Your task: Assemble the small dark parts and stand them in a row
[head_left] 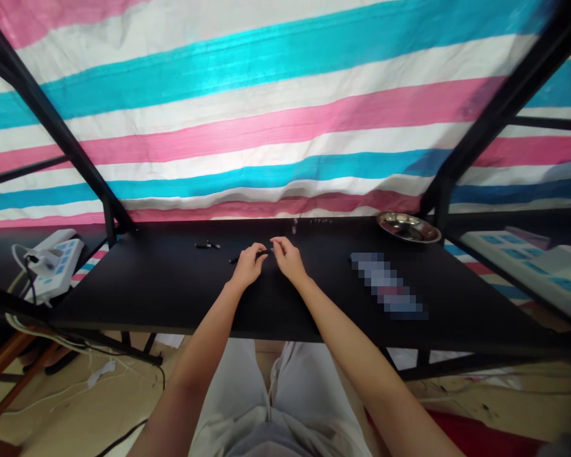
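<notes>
Near the middle of the black table, my left hand is closed round a slim black pen. One end of the pen sticks out to the left of that hand, and the other end points right. My right hand pinches at this right end, fingertips together; the exact part between them is too small to make out. Left of my hands lie some short black pen parts. Beyond my right hand, small clear pieces rest near the table's back edge, with several tiny ones beside them.
A shiny metal dish stands at the back right of the table. In front of it lies a blurred-out flat object. A white power strip with cables is at the left. Black frame posts and a striped sheet enclose the back.
</notes>
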`<action>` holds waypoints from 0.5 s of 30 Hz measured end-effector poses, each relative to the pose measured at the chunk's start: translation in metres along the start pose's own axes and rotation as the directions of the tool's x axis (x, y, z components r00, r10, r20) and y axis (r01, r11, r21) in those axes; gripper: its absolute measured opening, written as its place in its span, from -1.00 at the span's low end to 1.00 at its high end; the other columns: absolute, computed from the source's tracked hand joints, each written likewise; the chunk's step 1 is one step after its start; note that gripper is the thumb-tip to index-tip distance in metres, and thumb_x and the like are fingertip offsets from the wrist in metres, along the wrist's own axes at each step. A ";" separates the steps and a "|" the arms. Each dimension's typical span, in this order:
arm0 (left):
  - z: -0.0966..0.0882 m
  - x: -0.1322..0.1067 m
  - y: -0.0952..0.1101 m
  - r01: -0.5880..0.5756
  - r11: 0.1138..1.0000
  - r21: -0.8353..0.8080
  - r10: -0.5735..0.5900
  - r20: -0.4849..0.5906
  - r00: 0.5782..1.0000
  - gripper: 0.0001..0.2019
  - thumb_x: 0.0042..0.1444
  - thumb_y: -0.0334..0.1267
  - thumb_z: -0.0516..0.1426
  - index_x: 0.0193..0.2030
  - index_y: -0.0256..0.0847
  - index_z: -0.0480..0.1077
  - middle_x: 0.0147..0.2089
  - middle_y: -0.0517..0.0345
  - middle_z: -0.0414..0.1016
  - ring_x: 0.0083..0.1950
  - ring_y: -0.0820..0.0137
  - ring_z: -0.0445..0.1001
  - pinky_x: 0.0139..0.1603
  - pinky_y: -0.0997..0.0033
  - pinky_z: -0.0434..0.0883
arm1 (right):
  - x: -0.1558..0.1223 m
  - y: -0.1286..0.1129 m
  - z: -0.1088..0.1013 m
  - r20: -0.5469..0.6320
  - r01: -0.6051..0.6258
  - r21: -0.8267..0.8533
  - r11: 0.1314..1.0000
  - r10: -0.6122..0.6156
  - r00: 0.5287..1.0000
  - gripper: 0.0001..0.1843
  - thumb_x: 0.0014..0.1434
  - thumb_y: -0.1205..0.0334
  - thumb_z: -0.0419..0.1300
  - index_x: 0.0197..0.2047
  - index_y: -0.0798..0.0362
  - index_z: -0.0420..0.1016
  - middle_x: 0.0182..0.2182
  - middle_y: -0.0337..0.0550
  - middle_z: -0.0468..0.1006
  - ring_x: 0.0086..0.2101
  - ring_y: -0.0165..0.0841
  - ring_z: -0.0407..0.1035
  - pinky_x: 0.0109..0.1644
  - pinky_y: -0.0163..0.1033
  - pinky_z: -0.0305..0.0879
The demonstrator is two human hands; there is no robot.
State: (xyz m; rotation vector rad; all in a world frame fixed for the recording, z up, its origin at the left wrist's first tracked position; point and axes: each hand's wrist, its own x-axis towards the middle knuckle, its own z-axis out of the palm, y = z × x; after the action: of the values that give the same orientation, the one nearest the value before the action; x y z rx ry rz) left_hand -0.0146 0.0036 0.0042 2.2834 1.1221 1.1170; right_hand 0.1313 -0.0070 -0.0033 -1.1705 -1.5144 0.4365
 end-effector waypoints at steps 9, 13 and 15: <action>0.003 -0.001 0.002 0.041 0.992 -0.118 -0.050 -0.068 0.996 -0.86 0.02 -0.33 0.10 -0.23 -0.21 0.31 -0.27 0.15 0.44 -0.26 0.45 0.41 -0.18 0.44 0.34 | 0.000 0.004 0.001 -0.017 -0.017 -0.021 1.000 0.016 1.000 -0.67 0.19 0.11 -0.11 -0.14 0.06 0.37 -0.38 -0.12 0.48 -0.40 -0.36 0.38 -0.29 -0.27 0.26; 0.003 -0.002 0.002 0.052 0.994 -0.100 -0.061 -0.083 0.995 -0.88 0.03 -0.31 0.10 -0.25 -0.21 0.33 -0.30 0.16 0.43 -0.29 0.46 0.39 -0.21 0.45 0.34 | 0.000 0.004 0.000 -0.039 -0.051 -0.047 0.998 0.049 0.998 -0.66 0.19 0.12 -0.13 -0.13 0.07 0.36 -0.42 -0.14 0.47 -0.43 -0.36 0.36 -0.30 -0.26 0.24; 0.003 -0.002 0.002 0.057 0.994 -0.094 -0.066 -0.095 0.993 -0.88 0.03 -0.31 0.10 -0.26 -0.21 0.34 -0.31 0.17 0.43 -0.31 0.47 0.38 -0.24 0.46 0.33 | 0.001 0.004 0.000 -0.082 -0.080 -0.066 0.995 0.075 0.994 -0.66 0.19 0.12 -0.14 -0.14 0.06 0.35 -0.44 -0.14 0.46 -0.44 -0.35 0.35 -0.29 -0.26 0.23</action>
State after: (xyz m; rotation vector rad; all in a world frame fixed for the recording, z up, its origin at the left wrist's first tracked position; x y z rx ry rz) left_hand -0.0120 0.0011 0.0032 2.1309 1.1453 1.2413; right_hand 0.1336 -0.0046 -0.0060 -1.2894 -1.4285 0.3883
